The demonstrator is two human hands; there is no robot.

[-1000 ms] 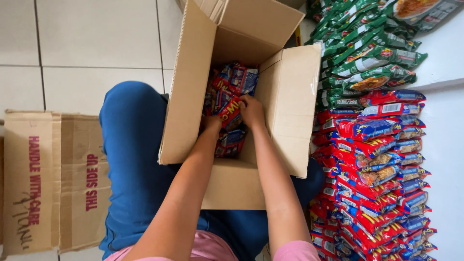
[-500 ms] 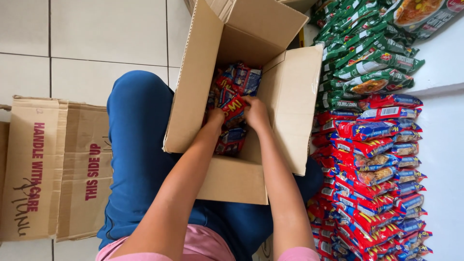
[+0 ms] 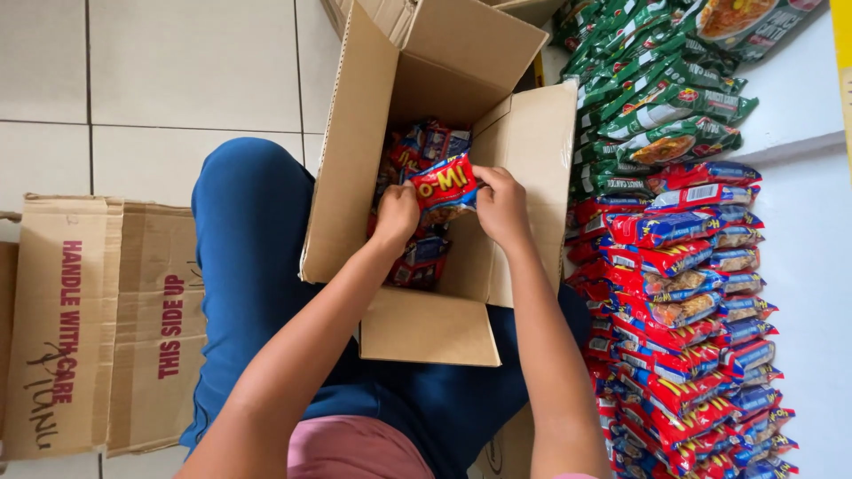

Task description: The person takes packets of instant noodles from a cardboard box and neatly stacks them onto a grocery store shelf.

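An open cardboard box point(image 3: 351, 168) rests on my lap, with several red and blue snack packets inside. Both hands reach into it. My left hand point(image 3: 397, 215) and my right hand point(image 3: 500, 206) together grip a red packet point(image 3: 444, 188), raised a little above the packets below. The lower packets are partly hidden by my hands and the box walls.
A long stack of red and blue packets point(image 3: 688, 310) lies along a white shelf point(image 3: 808, 266) at right, with green packets point(image 3: 652, 98) stacked beyond them. A flattened cardboard box point(image 3: 98, 328) lies on the tiled floor point(image 3: 151, 71) at left. My blue-trousered knee point(image 3: 253, 222) is under the box.
Both hands have closed on a red packet inside the box and lifted it slightly. The view has shifted a little; the box stays on my lap.
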